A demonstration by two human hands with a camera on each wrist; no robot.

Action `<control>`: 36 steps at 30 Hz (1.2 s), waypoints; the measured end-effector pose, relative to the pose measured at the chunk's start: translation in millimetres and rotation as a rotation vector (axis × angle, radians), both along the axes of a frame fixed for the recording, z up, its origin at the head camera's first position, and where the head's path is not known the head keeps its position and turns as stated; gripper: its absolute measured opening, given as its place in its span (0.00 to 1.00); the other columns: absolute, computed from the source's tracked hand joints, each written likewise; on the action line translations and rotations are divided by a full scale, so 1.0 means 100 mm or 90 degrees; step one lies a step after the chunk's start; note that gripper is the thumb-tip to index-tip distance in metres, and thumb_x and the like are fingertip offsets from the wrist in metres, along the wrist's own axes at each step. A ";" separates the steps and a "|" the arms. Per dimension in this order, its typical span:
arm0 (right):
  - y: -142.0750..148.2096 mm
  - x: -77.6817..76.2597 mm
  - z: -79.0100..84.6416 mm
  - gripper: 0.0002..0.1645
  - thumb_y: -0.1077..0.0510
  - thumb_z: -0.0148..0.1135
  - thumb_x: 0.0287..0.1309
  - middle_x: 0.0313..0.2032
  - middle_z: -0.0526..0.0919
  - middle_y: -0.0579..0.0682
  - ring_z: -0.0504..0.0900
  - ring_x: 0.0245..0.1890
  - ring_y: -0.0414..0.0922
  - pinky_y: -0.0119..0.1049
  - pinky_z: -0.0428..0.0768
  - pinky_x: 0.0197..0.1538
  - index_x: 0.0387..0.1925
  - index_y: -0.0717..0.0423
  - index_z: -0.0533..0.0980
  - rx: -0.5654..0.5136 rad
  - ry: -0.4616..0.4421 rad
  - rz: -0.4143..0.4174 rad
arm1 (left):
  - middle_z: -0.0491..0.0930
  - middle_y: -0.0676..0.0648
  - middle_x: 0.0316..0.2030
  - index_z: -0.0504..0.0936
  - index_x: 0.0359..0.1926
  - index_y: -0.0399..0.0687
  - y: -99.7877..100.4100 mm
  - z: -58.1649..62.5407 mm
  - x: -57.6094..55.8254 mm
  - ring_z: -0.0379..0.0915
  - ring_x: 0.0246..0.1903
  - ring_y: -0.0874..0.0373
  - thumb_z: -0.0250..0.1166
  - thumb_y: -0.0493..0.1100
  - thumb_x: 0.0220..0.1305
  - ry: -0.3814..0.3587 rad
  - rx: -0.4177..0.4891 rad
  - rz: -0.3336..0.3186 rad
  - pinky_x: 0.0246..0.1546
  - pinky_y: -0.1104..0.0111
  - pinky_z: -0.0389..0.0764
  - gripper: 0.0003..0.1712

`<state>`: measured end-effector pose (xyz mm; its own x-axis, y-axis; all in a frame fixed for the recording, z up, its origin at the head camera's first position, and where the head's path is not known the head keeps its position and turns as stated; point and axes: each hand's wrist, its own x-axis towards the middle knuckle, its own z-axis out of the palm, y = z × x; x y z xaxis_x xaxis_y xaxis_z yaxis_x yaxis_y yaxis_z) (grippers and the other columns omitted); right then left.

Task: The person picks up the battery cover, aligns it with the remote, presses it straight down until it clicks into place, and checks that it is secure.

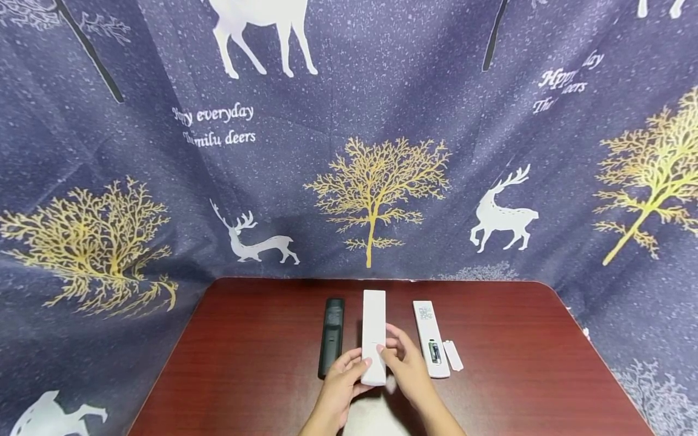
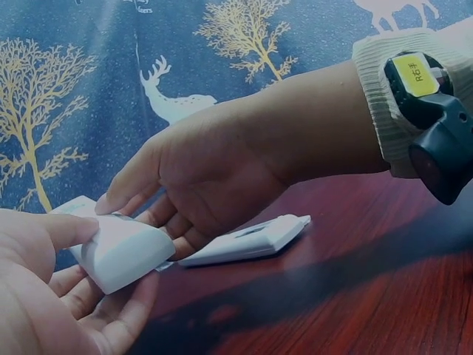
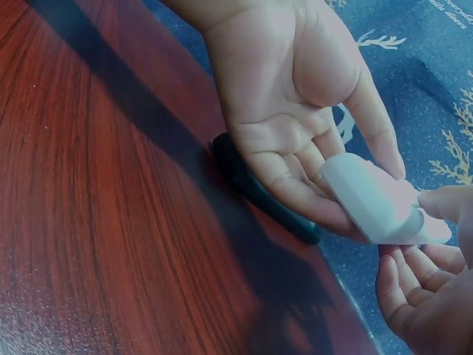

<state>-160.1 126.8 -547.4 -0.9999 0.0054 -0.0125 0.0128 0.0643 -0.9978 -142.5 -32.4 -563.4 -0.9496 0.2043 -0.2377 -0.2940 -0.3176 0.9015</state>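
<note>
Both hands hold a white remote control (image 1: 374,318) above the table, its plain side facing up. My left hand (image 1: 340,387) grips its near end, thumb on top and fingers beneath, as the right wrist view also shows. From the other side my right hand (image 1: 410,372) holds it, thumb pressed on the upper face and fingers at the side and below. A second white remote control (image 1: 423,327) lies to the right, its battery compartment uncovered and a battery (image 1: 434,351) visible inside. Next to it lies a small white battery cover (image 1: 453,355).
A black remote control (image 1: 331,342) lies left of the hands on the reddish-brown table (image 1: 245,363). Behind the table hangs a blue cloth (image 1: 327,212) printed with deer and trees. A pale surface (image 1: 376,418) shows below the hands at the near edge.
</note>
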 end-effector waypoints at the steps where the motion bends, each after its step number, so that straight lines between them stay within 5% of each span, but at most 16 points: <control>1: 0.00 0.00 0.00 0.32 0.61 0.65 0.64 0.45 0.85 0.61 0.84 0.37 0.40 0.32 0.84 0.41 0.69 0.56 0.69 0.001 0.000 0.000 | 0.81 0.38 0.58 0.67 0.68 0.30 0.00 0.00 0.00 0.82 0.48 0.55 0.64 0.45 0.69 -0.001 -0.006 0.002 0.47 0.60 0.85 0.33; 36: 0.01 0.01 -0.04 0.32 0.64 0.66 0.61 0.44 0.86 0.61 0.84 0.36 0.41 0.32 0.83 0.37 0.67 0.54 0.70 -0.001 -0.009 0.002 | 0.82 0.39 0.55 0.66 0.70 0.29 0.01 -0.05 -0.02 0.82 0.46 0.57 0.62 0.40 0.70 0.008 -0.037 -0.007 0.44 0.61 0.85 0.32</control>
<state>-158.8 127.9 -551.8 -0.9996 0.0023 -0.0272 0.0273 0.0633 -0.9976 -144.7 -31.2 -568.8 -0.9503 0.2013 -0.2377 -0.2859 -0.2613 0.9219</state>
